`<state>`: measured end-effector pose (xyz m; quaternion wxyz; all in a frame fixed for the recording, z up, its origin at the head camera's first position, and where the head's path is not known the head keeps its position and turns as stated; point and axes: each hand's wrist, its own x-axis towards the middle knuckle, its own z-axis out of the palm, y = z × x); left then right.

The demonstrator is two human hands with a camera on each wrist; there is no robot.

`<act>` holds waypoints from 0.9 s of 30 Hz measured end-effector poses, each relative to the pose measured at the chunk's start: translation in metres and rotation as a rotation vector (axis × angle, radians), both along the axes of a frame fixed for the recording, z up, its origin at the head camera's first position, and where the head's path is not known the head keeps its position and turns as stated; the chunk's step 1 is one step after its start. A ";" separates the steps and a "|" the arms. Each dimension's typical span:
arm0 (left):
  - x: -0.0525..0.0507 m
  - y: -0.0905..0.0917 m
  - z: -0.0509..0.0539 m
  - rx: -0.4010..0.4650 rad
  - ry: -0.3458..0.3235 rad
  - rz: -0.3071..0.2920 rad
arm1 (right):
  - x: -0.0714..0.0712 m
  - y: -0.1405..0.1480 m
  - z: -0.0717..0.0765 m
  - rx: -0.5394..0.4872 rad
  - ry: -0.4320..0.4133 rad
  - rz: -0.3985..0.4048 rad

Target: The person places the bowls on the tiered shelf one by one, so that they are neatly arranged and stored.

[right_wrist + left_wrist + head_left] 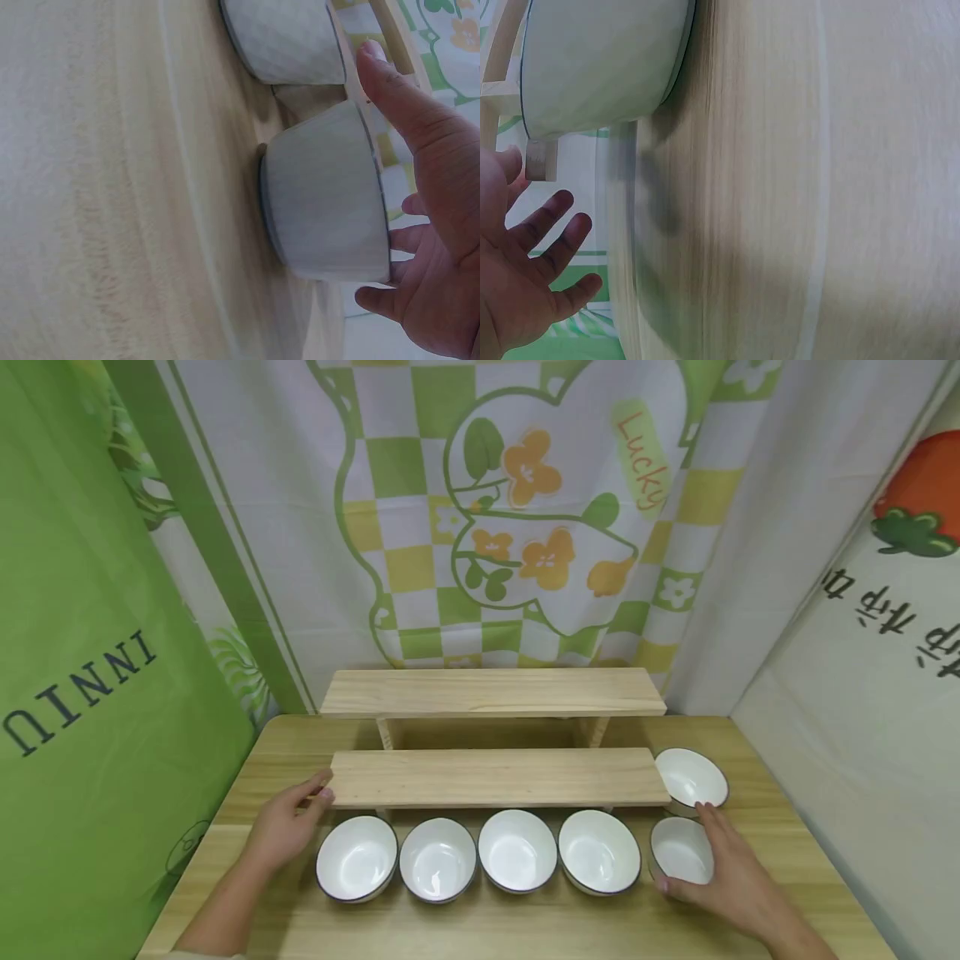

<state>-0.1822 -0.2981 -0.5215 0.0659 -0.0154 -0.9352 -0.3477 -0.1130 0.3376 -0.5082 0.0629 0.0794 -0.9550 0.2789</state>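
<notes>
My left hand [283, 827] is at the left end of the lower wooden shelf board [498, 778], thumb and forefinger by its edge. In the left wrist view its other fingers [574, 232] are spread and hold nothing. Over a white bowl [681, 850] with a dark rim at the right, my right hand [731, 872] spans the top, thumb on the near left side and fingers toward the far side. The right wrist view shows this bowl [326, 199] from the side, with the thumb [397, 94] apart from its wall and fingertips partly hidden behind the rim.
Four similar bowls stand in a row before the shelf, from the leftmost bowl [356, 860] to the rightmost bowl [598, 852]. Another bowl [692, 779] stands beside the shelf's right end. Behind rises the upper board [491, 692]. Curtains [97, 693] enclose the wooden table [480, 931].
</notes>
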 end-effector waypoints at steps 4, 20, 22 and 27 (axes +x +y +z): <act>-0.002 0.003 -0.003 0.001 -0.001 0.018 | 0.001 0.002 -0.005 0.011 -0.023 -0.009; -0.001 0.005 -0.009 0.082 -0.076 0.105 | 0.010 0.012 -0.013 0.063 -0.053 -0.033; -0.001 0.005 -0.011 0.099 -0.077 0.113 | 0.010 0.012 -0.013 0.059 -0.058 -0.035; -0.001 0.006 -0.013 0.137 -0.080 0.131 | 0.011 0.013 -0.014 0.059 -0.054 -0.052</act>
